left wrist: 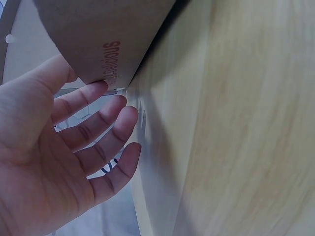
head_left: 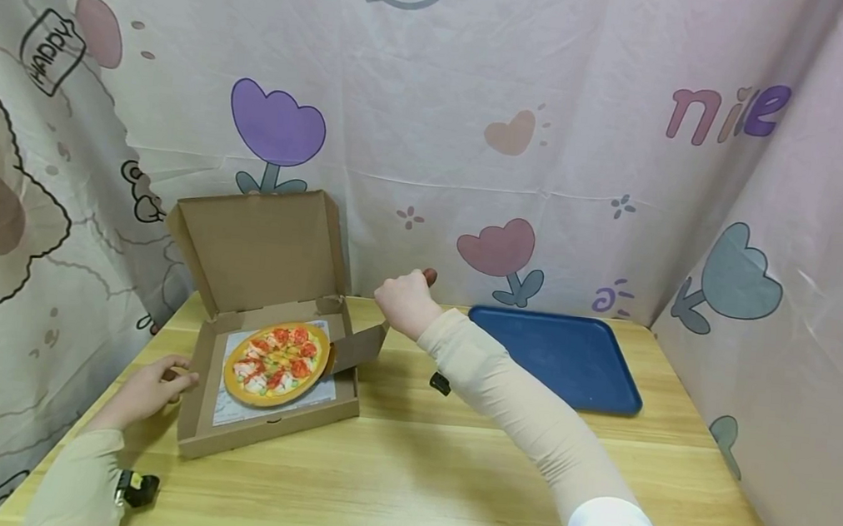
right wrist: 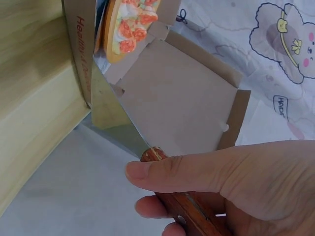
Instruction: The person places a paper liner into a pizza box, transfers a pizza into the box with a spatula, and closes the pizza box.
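Right hand [head_left: 406, 302]: fingers wrapped firmly round the wooden handle [right wrist: 189, 206] of a flat metal spatula [head_left: 357, 349], thumb laid along the handle's upper end in the right wrist view. The spatula's blade is tilted, crosses the right wall of an open cardboard pizza box [head_left: 241, 433] and meets the right rim of the pizza [head_left: 277, 365]. Whether the blade runs beneath the crust cannot be told.

Left hand [head_left: 150, 390]: at the box's left wall, fingers relaxed and spread. In the left wrist view the forefinger touches the cardboard edge; the thumb tip is hidden behind the box, and the other three fingers are clear of it.

Pizza: inside the box, over a printed paper liner [head_left: 228, 413]; red and white toppings visible, orange-brown rim. The box lid [head_left: 257, 253] stands raised at the rear. Red lettering is legible in part on an outer wall, including "Healthy".

Surroundings: the box stands on the left part of a wood-grain table [head_left: 372, 484]. A blue rectangular tray [head_left: 563, 359] lies at the table's right rear, well apart from the box. A pale curtain [head_left: 420, 112] with cartoon prints hangs behind and at both sides. Both forearms carry beige sleeves [head_left: 522, 405].
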The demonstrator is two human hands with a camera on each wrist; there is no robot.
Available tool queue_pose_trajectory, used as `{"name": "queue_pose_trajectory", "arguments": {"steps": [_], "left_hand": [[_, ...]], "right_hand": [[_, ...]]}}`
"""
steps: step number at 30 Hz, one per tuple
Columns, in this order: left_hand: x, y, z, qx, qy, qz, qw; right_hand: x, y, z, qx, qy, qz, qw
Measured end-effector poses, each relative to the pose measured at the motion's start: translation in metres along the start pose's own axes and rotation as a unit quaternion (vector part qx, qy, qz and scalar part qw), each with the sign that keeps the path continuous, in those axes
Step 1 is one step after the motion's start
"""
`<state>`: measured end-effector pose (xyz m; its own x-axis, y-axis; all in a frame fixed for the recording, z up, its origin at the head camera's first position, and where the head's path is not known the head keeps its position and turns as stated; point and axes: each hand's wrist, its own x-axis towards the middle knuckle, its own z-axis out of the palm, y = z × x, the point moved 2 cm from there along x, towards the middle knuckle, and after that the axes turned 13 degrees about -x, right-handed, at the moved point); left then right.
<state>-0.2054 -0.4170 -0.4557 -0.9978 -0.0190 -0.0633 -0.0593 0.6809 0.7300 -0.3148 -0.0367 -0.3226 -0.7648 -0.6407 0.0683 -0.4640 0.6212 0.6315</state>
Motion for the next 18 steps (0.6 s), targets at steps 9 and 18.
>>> {"name": "queue_pose_trajectory", "arguments": {"steps": [9,18], "left_hand": [[0.0001,-0.0004,-0.0004,0.000,0.002,0.006,1.0000],[-0.0009,0.0016,0.0001,0.003,0.005,0.009,0.9999]], "right_hand": [[-0.0007,0.0030,0.0001,-0.006,0.002,0.002,1.0000],[-0.0020,0.0042,0.0011,-0.005,0.003,0.004,1.0000]]}}
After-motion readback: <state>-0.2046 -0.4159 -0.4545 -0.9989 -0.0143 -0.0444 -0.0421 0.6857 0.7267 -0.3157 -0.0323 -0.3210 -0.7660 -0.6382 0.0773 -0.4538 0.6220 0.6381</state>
